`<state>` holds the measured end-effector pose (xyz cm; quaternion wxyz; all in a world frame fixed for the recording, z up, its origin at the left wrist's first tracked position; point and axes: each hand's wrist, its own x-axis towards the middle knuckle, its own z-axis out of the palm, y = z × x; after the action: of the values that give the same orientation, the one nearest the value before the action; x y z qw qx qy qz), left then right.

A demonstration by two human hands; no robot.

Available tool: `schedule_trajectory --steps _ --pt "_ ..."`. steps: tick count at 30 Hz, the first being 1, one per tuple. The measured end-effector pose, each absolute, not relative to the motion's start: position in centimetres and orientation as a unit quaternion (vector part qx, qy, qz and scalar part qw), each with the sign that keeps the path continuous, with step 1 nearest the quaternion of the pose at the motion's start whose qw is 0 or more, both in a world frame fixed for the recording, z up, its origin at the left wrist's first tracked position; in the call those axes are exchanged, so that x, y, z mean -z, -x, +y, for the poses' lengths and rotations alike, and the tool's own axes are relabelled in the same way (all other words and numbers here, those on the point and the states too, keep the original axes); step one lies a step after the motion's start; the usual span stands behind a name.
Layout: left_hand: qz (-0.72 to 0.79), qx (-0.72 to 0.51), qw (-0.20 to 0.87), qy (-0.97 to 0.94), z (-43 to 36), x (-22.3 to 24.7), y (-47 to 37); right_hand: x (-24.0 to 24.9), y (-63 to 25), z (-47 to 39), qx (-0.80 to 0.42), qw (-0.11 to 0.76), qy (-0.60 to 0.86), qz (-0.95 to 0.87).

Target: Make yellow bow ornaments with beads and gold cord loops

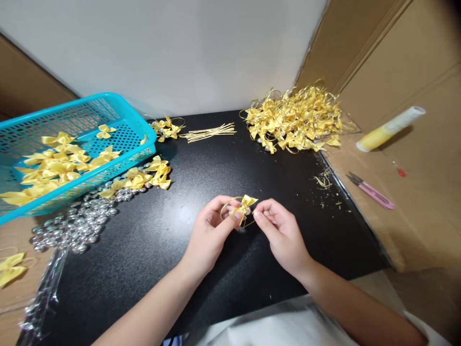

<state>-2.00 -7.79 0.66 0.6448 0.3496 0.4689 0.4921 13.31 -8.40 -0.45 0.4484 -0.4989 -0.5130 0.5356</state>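
Over the speckled tabletop [212, 168], left fingers [229, 223] pinch a satiny bow [248, 201]; right fingers [262, 222] meet.

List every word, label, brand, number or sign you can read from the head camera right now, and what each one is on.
None: I can read no text, number or sign on anything in view.
Pink-handled snips: no legible marking.
Yellow-and-white roll: nothing readable.
Small red piece: too small to tell.
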Motion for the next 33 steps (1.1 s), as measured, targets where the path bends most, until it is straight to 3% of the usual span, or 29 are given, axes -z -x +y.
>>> schedule_trajectory --steps 33 --pt "0.477 -0.491 0.616 -0.388 -7.62 -0.28 2.05 0.08 -13.21 -8.62 -0.457 0.457 0.509 -0.569"
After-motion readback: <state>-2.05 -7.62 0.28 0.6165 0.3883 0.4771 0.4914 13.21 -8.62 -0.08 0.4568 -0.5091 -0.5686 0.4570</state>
